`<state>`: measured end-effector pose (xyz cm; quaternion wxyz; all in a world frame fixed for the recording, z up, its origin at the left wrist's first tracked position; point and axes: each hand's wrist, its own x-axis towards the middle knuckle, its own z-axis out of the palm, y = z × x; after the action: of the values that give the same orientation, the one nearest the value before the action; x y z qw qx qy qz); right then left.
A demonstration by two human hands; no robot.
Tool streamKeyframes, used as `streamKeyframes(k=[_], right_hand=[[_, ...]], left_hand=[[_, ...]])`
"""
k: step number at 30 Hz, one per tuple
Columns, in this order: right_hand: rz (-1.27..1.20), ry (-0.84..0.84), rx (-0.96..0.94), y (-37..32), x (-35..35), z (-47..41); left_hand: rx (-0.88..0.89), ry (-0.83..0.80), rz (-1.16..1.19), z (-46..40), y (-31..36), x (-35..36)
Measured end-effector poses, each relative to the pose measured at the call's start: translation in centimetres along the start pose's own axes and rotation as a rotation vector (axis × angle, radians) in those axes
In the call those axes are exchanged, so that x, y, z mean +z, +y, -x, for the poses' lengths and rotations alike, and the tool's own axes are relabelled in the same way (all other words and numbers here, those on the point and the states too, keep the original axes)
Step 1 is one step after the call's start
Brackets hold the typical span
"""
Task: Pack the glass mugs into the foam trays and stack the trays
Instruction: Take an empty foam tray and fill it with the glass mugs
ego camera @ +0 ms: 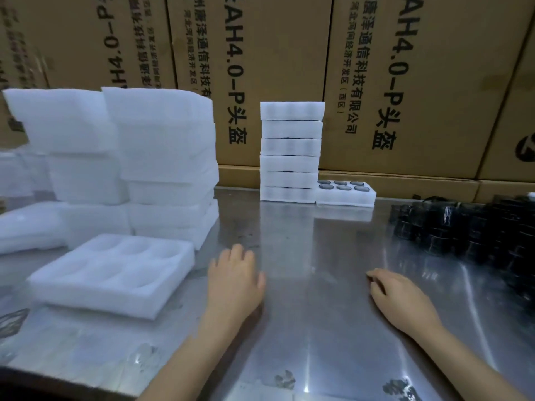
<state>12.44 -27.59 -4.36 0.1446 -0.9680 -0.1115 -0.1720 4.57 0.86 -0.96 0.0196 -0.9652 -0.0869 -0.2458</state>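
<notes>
From the head camera, both hands are resting on the metal table (304, 233). The left hand (234, 279) is lying palm-down with fingers relaxed and close together, holding nothing, just right of the empty foam tray (113, 273). The right hand (402, 299) is lying further right of that tray, fingers loosely bent against the table, also holding nothing. The glass mugs (469, 227) are sitting in a dark cluster well right of the tray and beyond the right hand. Behind the tray, spare foam (162, 157) is piling high; further right, a stack of filled trays (291, 151) is standing with one filled tray (346, 192) touching its base. The mugs are probably slippery and fragile, best gripped round the body; the tray is light and soft, best lifted by opposite edges.
</notes>
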Motion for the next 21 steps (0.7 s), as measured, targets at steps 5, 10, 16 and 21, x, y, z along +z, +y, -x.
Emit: streamKeyframes(k=[5,10,16,21], right_hand=[[-0.006,-0.001,0.02,-0.3,-0.2,0.2],[-0.004,0.007,0.027,-0.3,-0.2,0.1],[-0.012,-0.002,0.033,-0.5,-0.4,0.2],[-0.033,-0.04,0.022,-0.3,-0.5,0.2]], left_hand=[[-0.375,-0.145,-0.063,-1.5,-5.2,-1.5],[-0.316,-0.234,-0.17,-1.0,-5.2,-1.5],[-0.097,-0.29,-0.057,0.7,0.2,-3.4],[0.293,-0.378,0.235,4.1,6.6,-5.9]])
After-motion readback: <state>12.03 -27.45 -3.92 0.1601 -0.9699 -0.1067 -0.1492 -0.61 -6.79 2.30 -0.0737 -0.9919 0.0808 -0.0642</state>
